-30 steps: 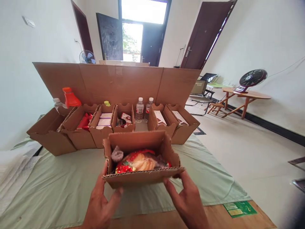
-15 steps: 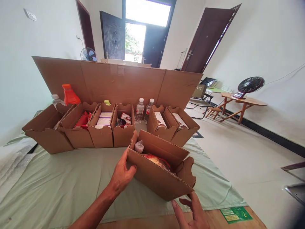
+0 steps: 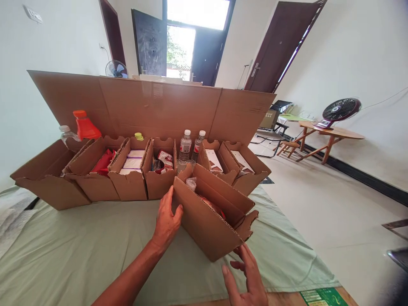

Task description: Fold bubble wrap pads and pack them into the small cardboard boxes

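Observation:
An open cardboard box (image 3: 204, 221) with a red snack packet (image 3: 213, 207) and a small pale wrapped item (image 3: 191, 183) inside stands slanted on the green cloth (image 3: 79, 255). My left hand (image 3: 166, 221) grips its near left corner, fingers curled on the side. At the box's near right corner my right hand (image 3: 247, 276) touches the cardboard with fingers spread. The box points into the gap in the row of boxes, just before two water bottles (image 3: 190, 147).
A row of open cardboard boxes (image 3: 127, 178) with packets stands before a tall cardboard sheet (image 3: 153, 106). An orange bottle (image 3: 83, 126) is at the left. The table ends at right above a tiled floor; a round table with a fan (image 3: 339, 111) stands beyond.
The box has been turned from facing me to slanted and moved forward into the gap in the row. My right hand slid off to the near right corner and opened.

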Tool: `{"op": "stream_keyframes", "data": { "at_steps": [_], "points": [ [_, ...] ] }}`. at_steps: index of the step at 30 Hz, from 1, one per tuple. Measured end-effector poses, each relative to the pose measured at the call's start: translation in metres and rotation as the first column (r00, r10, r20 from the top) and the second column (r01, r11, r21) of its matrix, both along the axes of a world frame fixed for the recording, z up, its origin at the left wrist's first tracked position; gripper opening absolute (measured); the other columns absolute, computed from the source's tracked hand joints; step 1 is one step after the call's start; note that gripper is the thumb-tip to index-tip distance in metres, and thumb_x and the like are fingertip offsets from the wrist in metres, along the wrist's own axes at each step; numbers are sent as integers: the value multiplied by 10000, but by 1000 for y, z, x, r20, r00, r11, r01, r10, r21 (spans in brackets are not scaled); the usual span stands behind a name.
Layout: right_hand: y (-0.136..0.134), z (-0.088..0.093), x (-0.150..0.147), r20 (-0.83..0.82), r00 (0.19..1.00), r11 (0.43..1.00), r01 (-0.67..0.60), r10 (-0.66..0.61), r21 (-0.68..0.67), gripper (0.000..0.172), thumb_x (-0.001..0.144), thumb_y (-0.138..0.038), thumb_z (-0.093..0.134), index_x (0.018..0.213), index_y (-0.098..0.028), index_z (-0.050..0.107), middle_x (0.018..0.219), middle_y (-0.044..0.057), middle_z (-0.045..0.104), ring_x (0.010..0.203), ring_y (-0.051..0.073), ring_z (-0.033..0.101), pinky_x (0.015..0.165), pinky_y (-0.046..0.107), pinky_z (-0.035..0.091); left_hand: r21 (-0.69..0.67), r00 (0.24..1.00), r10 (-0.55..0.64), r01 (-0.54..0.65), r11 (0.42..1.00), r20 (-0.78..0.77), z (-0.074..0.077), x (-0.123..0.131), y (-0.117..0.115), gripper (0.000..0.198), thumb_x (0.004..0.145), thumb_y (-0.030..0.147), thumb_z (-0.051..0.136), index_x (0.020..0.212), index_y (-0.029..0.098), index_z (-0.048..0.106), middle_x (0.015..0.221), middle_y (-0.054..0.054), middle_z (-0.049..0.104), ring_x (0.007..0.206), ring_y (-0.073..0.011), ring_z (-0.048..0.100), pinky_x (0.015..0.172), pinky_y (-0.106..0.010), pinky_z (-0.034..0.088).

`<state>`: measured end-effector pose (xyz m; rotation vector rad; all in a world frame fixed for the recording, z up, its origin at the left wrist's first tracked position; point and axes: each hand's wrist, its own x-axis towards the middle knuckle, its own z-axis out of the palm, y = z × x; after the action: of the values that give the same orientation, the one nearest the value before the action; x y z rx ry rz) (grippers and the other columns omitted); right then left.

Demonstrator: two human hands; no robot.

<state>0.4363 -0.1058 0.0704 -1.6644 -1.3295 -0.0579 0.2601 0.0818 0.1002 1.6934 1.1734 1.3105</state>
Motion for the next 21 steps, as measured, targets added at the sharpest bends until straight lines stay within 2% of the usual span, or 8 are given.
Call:
{"op": "stream_keyframes", "data": {
  "at_steps": [5, 10, 15, 21],
  "points": [
    [0, -11, -9, 47, 999, 999, -25, 23, 41, 508, 983, -257, 560, 1484, -228, 481, 1476, 166, 546, 1107, 285, 705, 720, 367, 641, 9, 1000, -13, 13, 1000, -3, -7, 9, 2, 633, 868, 216, 575, 1490, 233, 455, 1417, -142, 541, 1317, -312, 508, 1000, -490, 517],
    [5, -18, -10, 111, 990, 995, -90, 85, 35, 568, 966, -194, 573, 1515, -248, 437, 1488, 182, 523, 1113, 294, 707, 686, 358, 644, -6, 998, -55, 55, 998, 15, -11, 22, -1, 705, 832, 132, 548, 1518, 224, 417, 1456, -153, 505, 1275, -295, 544, 888, -408, 571],
    [10, -22, -24, 20, 999, 997, -41, 40, 64, 500, 985, -210, 537, 1480, -263, 489, 1505, 167, 498, 1210, 327, 653, 722, 382, 643, -7, 997, -75, 76, 997, 34, -13, 22, 8, 737, 800, 95, 536, 1518, 218, 420, 1501, -145, 493, 1382, -316, 472, 1044, -484, 505],
    [13, -28, -39, 19, 996, 994, -90, 89, 56, 556, 987, -164, 517, 1521, -294, 437, 1572, 155, 394, 1195, 308, 657, 760, 390, 645, -9, 994, -104, 105, 994, 33, -10, 20, 7, 722, 793, 84, 509, 1505, 177, 442, 1541, -157, 484, 1421, -326, 454, 1151, -563, 402]
  ]
}}
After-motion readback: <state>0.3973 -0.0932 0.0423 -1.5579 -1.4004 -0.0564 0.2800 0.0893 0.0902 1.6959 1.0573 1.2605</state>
